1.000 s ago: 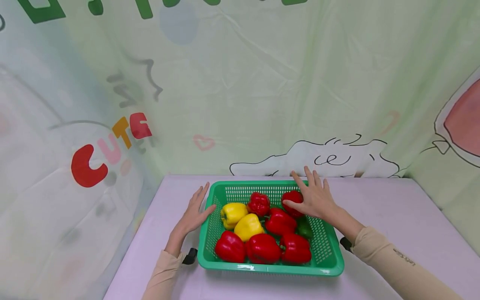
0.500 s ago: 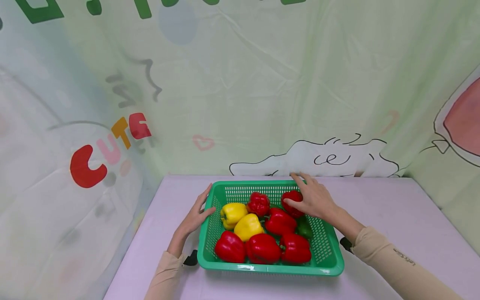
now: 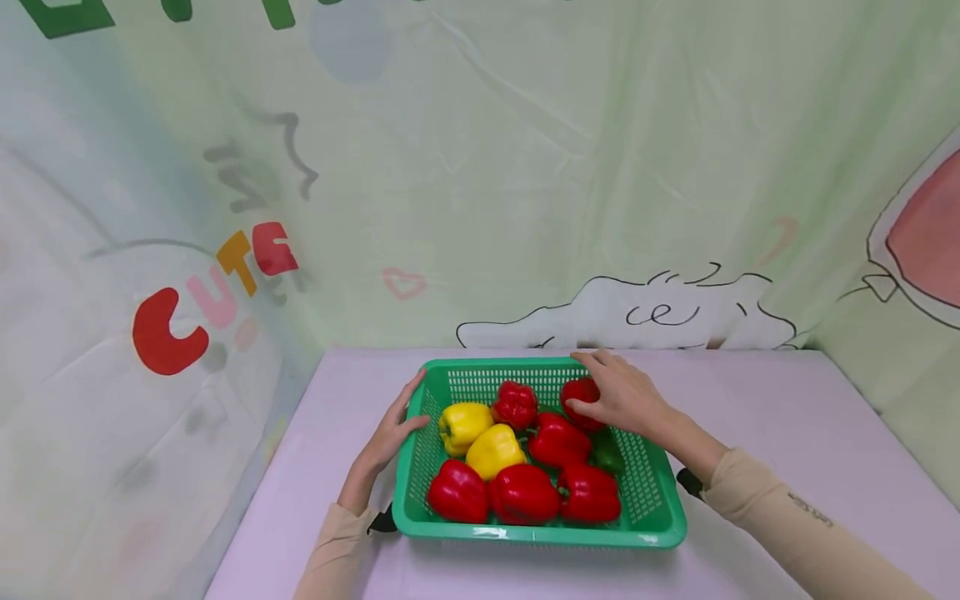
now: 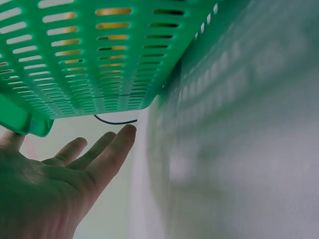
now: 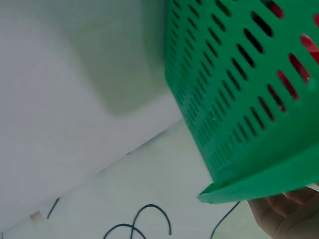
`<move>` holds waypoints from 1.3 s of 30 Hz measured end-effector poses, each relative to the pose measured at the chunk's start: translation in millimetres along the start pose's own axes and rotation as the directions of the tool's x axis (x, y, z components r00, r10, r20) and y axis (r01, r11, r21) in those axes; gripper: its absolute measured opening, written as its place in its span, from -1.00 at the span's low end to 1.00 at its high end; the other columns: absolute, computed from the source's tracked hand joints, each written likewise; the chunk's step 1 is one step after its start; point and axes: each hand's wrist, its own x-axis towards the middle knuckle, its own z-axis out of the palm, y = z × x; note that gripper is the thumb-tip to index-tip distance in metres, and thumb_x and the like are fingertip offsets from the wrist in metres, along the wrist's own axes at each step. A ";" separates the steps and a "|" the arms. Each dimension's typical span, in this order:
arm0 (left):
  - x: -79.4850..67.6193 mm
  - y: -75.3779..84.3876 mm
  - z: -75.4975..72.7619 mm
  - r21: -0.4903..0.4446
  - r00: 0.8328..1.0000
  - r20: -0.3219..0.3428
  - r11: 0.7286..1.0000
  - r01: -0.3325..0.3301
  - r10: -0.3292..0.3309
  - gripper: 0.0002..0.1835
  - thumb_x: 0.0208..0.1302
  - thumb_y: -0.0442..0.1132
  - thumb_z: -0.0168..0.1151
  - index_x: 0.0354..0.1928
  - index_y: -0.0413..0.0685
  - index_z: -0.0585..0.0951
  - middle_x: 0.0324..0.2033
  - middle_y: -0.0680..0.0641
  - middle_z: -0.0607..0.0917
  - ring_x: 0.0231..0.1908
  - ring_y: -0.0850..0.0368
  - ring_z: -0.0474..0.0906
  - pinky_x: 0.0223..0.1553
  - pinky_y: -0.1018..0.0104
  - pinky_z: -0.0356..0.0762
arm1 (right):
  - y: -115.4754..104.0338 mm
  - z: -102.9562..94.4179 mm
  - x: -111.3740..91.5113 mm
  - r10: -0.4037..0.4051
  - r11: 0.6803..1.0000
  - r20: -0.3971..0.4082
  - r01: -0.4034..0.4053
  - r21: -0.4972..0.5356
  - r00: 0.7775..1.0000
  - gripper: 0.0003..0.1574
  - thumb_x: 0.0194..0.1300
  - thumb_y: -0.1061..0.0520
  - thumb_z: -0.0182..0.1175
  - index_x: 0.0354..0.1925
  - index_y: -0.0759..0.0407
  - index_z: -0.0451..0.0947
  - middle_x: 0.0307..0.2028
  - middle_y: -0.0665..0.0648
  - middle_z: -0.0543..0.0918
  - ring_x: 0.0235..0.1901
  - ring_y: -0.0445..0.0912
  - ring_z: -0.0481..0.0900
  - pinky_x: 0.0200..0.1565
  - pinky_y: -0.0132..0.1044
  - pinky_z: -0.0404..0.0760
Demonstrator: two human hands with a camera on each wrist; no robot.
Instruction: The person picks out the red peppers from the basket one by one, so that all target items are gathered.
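A green slotted plastic basket holds several red bell peppers, two yellow bell peppers and a partly covered green pepper. At its left side is my left hand, thumb over the rim. In the left wrist view its fingers extend fairly straight outside the slotted wall. My right hand grips the far right corner, its thumb inside beside a red pepper. The right wrist view shows bent fingers under the rim, partly hidden by it.
The basket stands on a table with a pale lilac cover. A printed curtain hangs behind the table and along its sides. Dark wrist straps show near both sleeves.
My right hand's raised, spread fingers have come down and bent over the far rim. My left hand has closed in slightly on the left rim. The peppers keep their places in the basket.
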 end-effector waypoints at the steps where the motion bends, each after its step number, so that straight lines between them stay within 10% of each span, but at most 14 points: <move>1: 0.0 -1.4 0.3 -0.010 1.000 -0.004 1.000 0.002 -0.002 -0.21 0.39 -0.38 0.02 0.58 0.06 -0.04 0.54 -0.14 -0.08 0.37 -0.34 0.14 0.10 -0.17 0.44 | -2.4 -1.6 1.1 -0.010 1.000 0.009 0.010 -0.001 1.000 -0.10 0.11 -0.08 0.40 0.30 0.30 0.38 0.14 0.38 0.51 0.03 0.22 0.51 -0.10 0.17 0.60; 20: 0.8 -9.9 3.7 -0.165 0.998 -0.001 0.984 -0.063 0.063 -0.20 0.30 -0.39 -0.02 0.56 0.07 0.02 0.52 -0.19 0.00 0.42 -0.27 0.05 0.27 -0.20 0.21 | -51.6 -3.4 45.7 -0.160 0.987 0.364 0.143 0.073 0.917 -0.09 0.16 -0.12 0.40 0.36 0.20 0.35 0.24 0.30 0.47 0.10 0.12 0.50 0.01 0.09 0.57; 30: 0.0 -10.8 7.7 -0.183 0.998 -0.009 0.981 -0.062 0.061 -0.25 0.32 -0.38 -0.02 0.54 0.04 0.06 0.51 -0.21 0.03 0.40 -0.30 0.10 0.22 -0.15 0.32 | -55.4 13.4 47.4 -0.141 0.983 0.388 0.083 0.164 0.911 -0.31 0.23 -0.11 0.34 0.23 0.11 0.45 -0.09 0.11 0.55 -0.14 -0.04 0.51 -0.18 -0.18 0.62; 39: -3.1 -9.6 9.6 -0.188 0.998 -0.033 0.980 -0.060 0.054 -0.27 0.33 -0.37 -0.05 0.53 0.06 0.08 0.49 -0.22 0.07 0.37 -0.32 0.14 0.21 -0.19 0.33 | -56.2 23.1 48.2 -0.135 0.955 0.213 0.070 0.289 0.968 -0.74 0.35 0.03 0.22 -0.31 0.18 0.41 -0.59 0.04 0.37 -0.59 -0.13 0.29 -0.50 -0.34 0.24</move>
